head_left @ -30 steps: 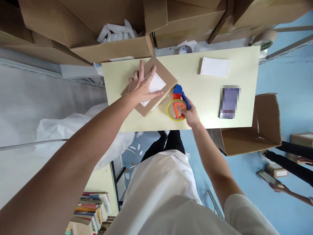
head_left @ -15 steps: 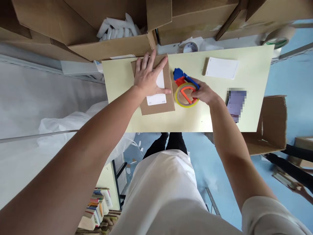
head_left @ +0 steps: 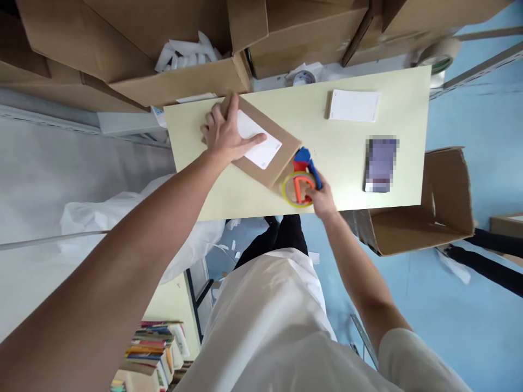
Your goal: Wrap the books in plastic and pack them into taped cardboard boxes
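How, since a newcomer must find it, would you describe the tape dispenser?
On the pale yellow table, find the brown parcel under the left hand. Right of it, the right hand holds the tape dispenser. Unlike the tape rolls beyond the table, it has a blue head and orange handle.

A pale yellow table stands above blue floor.

Phone screen blurred into blocks, unreadable from where I stand; print on the white label too small, the left hand covering part of the cardboard parcel. Right hand hides some of the tape dispenser. Co-worker's dark legs cut by the right edge; titles on the books illegible.
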Action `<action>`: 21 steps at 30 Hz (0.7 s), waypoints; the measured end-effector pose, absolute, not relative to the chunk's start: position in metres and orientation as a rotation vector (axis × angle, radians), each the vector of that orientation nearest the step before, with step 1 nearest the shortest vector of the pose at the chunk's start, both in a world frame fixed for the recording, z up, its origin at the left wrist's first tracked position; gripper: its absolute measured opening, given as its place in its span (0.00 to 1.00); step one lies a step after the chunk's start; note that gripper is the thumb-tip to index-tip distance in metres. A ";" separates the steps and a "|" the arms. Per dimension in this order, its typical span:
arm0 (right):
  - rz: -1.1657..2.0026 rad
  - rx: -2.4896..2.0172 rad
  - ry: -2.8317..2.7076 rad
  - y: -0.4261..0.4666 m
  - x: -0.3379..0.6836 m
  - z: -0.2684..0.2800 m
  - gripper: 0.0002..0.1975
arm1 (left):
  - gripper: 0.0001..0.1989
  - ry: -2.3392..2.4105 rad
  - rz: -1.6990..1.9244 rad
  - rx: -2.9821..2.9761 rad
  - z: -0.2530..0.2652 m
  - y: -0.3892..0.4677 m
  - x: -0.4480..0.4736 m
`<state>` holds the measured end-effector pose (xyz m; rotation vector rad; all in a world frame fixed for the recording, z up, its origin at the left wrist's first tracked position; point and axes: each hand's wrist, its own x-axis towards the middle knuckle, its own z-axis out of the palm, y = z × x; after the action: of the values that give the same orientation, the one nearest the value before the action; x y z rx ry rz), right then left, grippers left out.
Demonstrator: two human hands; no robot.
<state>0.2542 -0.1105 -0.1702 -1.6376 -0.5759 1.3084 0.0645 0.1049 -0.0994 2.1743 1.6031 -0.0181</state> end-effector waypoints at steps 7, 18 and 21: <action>1.516 -1.549 -0.955 0.028 0.337 -0.157 0.26 | 0.52 1.401 -0.055 2.377 -0.096 0.104 0.072; 1.555 -1.554 -1.089 0.009 0.332 -0.162 0.34 | 0.49 1.267 -0.184 2.376 -0.101 0.115 0.102; 1.592 -1.634 -1.156 -0.039 0.333 -0.155 0.39 | 0.50 1.276 -0.249 2.408 -0.098 0.115 0.103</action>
<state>0.3325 -0.0387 -0.1551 -1.6338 -1.1558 1.5924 0.1033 0.1151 -0.0982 2.4083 1.2758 -0.2491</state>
